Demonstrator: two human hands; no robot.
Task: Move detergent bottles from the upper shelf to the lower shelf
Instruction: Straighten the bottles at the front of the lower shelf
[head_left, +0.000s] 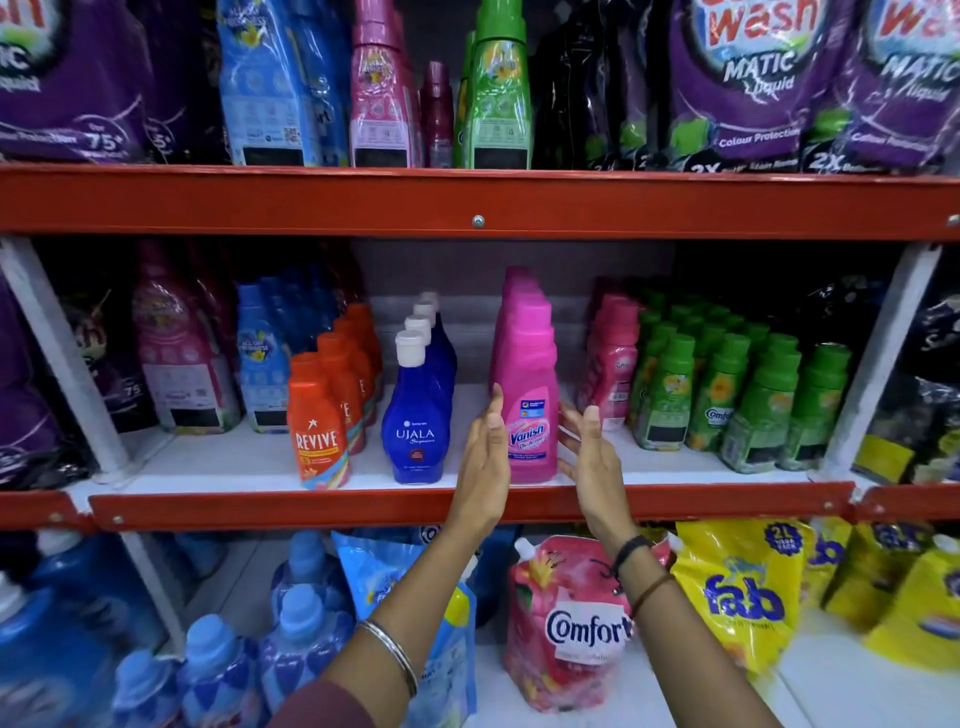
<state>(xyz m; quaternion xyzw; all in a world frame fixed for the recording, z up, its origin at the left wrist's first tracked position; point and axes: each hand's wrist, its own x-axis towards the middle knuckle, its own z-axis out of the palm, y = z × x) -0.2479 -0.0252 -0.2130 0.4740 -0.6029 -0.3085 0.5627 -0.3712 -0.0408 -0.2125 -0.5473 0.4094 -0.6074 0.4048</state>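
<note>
Both hands, the left hand (485, 447) and the right hand (589, 457), flank the front pink Vanish bottle (525, 400) on the middle shelf (208, 506) with fingers apart, so the step seems the reach; next they must close on it.

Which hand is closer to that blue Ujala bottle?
The left hand. It is just right of the blue bottle; the right hand is farther right, beyond the pink bottle.

Upright pink Vanish bottle (525, 395), middle shelf (208, 462)
</note>
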